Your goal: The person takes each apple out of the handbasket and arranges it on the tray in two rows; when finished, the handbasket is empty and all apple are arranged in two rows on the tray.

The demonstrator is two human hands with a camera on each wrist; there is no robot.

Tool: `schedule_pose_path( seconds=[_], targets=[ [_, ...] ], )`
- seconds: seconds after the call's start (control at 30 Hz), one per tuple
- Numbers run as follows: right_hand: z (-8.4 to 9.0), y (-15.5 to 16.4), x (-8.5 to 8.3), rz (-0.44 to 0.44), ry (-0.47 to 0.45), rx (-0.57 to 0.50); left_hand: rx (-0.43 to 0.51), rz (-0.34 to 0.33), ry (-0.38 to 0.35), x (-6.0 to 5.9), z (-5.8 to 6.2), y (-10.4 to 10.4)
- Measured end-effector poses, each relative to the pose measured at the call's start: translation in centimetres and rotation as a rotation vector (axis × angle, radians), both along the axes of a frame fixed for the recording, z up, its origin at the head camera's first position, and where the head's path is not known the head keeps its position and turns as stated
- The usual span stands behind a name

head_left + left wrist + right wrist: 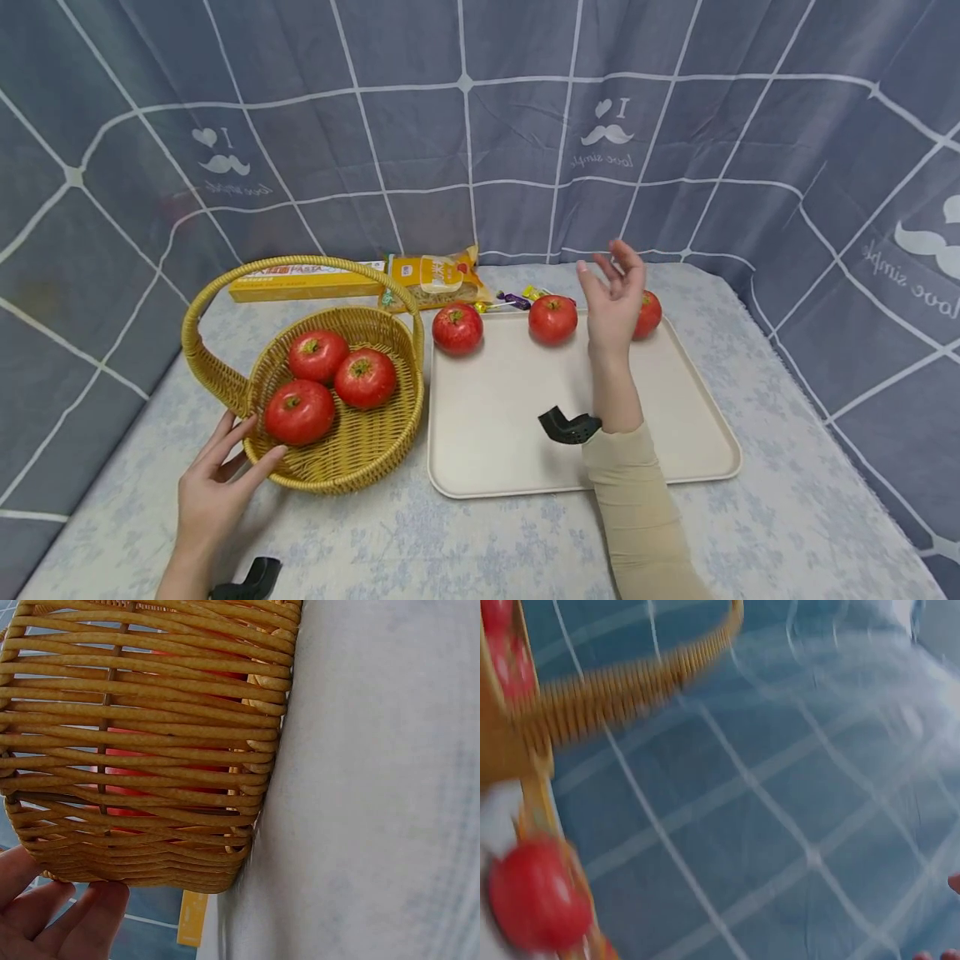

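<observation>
The wicker basket is looking rough and woven. The tomatoes are shining glossy; the plastic tray is looking smooth and matt.

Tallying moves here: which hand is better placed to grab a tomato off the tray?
Right. The right hand hovers open above the tray, beside its tomatoes; the left hand rests against the basket.

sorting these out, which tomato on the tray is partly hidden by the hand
The rightmost tomato on the tray; the right hand covers its left side.

six tomatoes, one wicker basket, one tray, one pasta box, one yellow packet.
</observation>
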State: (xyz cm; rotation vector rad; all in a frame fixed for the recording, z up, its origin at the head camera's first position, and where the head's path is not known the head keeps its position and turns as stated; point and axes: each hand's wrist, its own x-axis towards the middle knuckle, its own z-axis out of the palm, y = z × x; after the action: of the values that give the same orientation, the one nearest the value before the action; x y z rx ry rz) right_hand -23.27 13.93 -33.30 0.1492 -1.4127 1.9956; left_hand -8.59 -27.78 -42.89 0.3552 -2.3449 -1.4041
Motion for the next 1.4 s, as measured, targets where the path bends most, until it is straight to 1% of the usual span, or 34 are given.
schedule_pose_path(
  seconds=[0.07, 0.17, 0.23, 0.33, 0.43, 0.53, 0.6, 0.7, 0.77, 0.83, 0.97, 1.03, 1.13, 1.27, 1.4],
  targets=[
    [0.5, -2.3, 1.1, 0.140, 0.046, -0.001, -0.003, -0.006, -0.002, -0.1, 0.0, -0.1],
    [0.6, -5.6, 2.5, 0.314, 0.085, 0.064, -0.008, -0.011, -0.003, -0.1, 0.0, -0.1],
    [0.2, -7.7, 3.4, 0.416, 0.085, 0.127, -0.008, -0.009, -0.002, -0.1, 0.1, -0.1],
    [-0.7, -10.7, 4.2, 0.563, 0.053, 0.227, -0.009, -0.010, 0.000, -0.1, 0.0, -0.1],
    [-1.9, -13.2, 4.6, 0.702, 0.021, 0.314, -0.024, -0.007, 0.001, -0.1, 0.0, -0.1],
    [-3.0, -15.2, 4.4, 0.789, -0.027, 0.429, -0.035, -0.003, 0.005, -0.1, -0.1, 0.0],
    [-3.8, -16.3, 4.0, 0.804, -0.059, 0.537, -0.040, -0.004, 0.003, 0.0, -0.1, 0.0],
    [-5.0, -17.7, 3.1, 0.759, -0.092, 0.706, -0.040, -0.011, -0.001, 0.0, 0.0, 0.1],
    [-5.8, -18.4, 2.6, 0.721, -0.112, 0.783, -0.040, -0.014, -0.005, 0.0, 0.0, 0.1],
    [-6.1, -19.0, 2.1, 0.690, -0.141, 0.830, -0.039, -0.016, -0.003, 0.1, 0.1, 0.2],
    [-6.3, -19.9, 1.4, 0.673, -0.227, 0.904, -0.036, -0.012, 0.003, 0.2, 0.1, 0.2],
    [-6.3, -20.3, 1.0, 0.685, -0.281, 0.933, -0.035, -0.010, 0.006, 0.2, 0.1, 0.2],
    [-6.3, -20.9, 0.4, 0.710, -0.336, 1.011, -0.034, -0.009, 0.007, 0.1, 0.1, 0.1],
    [-6.4, -21.7, -0.1, 0.736, -0.371, 1.138, -0.032, -0.007, 0.004, 0.1, 0.1, 0.1],
    [-6.4, -22.2, -0.3, 0.752, -0.410, 1.206, -0.027, -0.005, -0.005, 0.1, 0.1, 0.0]
  ],
)
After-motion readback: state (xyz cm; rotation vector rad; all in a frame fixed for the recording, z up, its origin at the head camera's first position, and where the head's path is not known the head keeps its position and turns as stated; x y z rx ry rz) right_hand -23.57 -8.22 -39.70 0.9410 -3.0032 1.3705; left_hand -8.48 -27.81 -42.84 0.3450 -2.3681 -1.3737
